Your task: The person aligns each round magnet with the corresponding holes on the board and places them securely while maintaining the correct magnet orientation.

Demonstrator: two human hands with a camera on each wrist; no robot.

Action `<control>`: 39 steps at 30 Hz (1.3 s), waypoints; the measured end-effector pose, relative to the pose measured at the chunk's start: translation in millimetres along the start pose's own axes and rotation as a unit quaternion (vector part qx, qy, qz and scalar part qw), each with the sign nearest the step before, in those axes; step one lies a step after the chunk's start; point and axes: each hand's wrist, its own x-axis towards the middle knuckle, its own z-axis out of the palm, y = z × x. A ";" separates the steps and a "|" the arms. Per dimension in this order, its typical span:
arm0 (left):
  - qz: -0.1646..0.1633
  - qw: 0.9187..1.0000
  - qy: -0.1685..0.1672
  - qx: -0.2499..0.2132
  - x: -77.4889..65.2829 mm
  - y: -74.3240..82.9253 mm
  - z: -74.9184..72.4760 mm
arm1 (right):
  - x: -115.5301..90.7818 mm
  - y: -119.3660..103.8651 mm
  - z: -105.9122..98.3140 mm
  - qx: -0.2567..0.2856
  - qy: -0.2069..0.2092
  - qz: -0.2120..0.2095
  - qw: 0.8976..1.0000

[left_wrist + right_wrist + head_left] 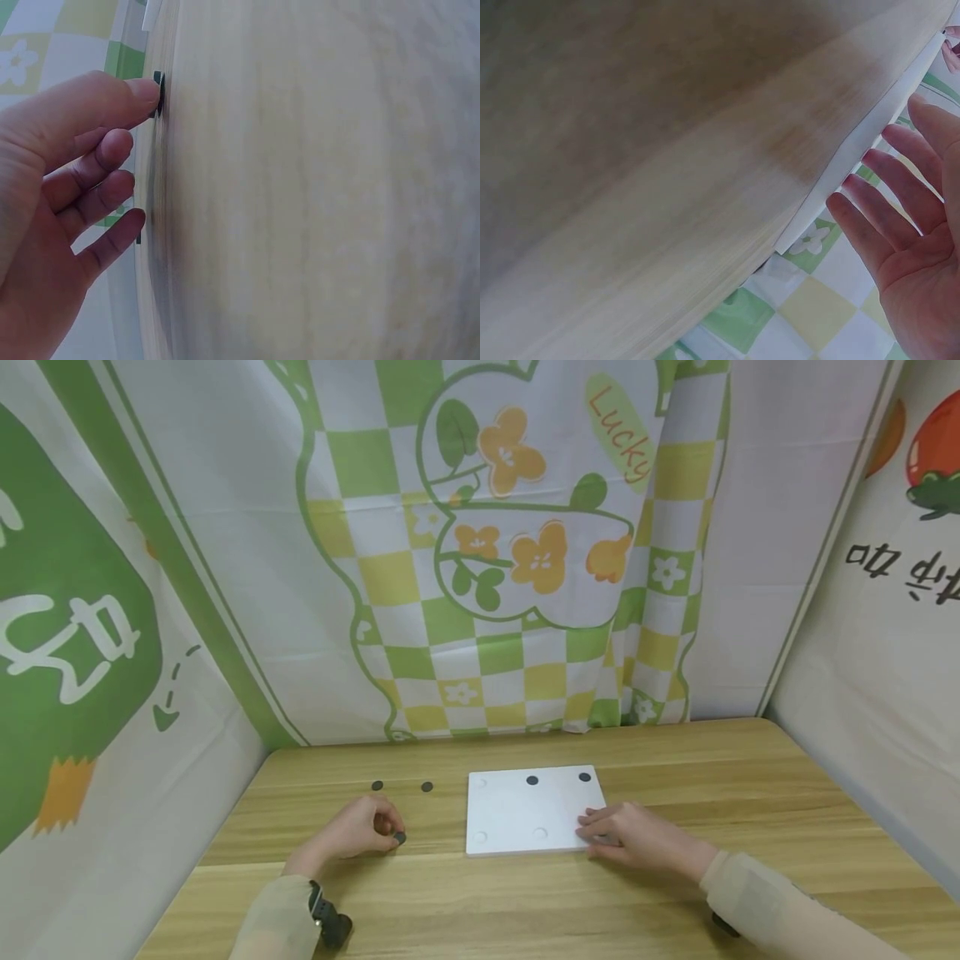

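Between thumb and forefinger, my left hand (365,827) pinches a small flat black disc (400,837) just above or at the tabletop; in the left wrist view the disc (158,94) stands on edge, partly covered by the thumb. Right of it lies a white rectangular board (510,810) with shallow round recesses. Two black discs sit along its far side, one near the middle (532,780) and one at the far right corner (585,777). My right hand (626,835) rests on the board's right edge, fingers extended, hiding the near right corner. The right wrist view shows those fingers (877,232) loosely spread by the board.
Two more black discs lie on the wooden table (405,910) beyond my left hand, one on the left (377,785) and one on the right (427,787). A printed cloth curtain (495,668) hangs behind the table's far edge, with printed cloth at both sides.
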 end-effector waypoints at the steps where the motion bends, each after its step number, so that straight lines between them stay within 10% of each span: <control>1: 0.001 1.000 0.001 0.002 0.1 0.1 0.0 | 0.0 -0.2 0.0 0.000 0.000 0.001 1.000; 39: 0.012 0.999 0.037 -0.024 12.1 24.0 6.7 | -0.9 -0.6 0.2 -0.007 -0.004 0.008 1.000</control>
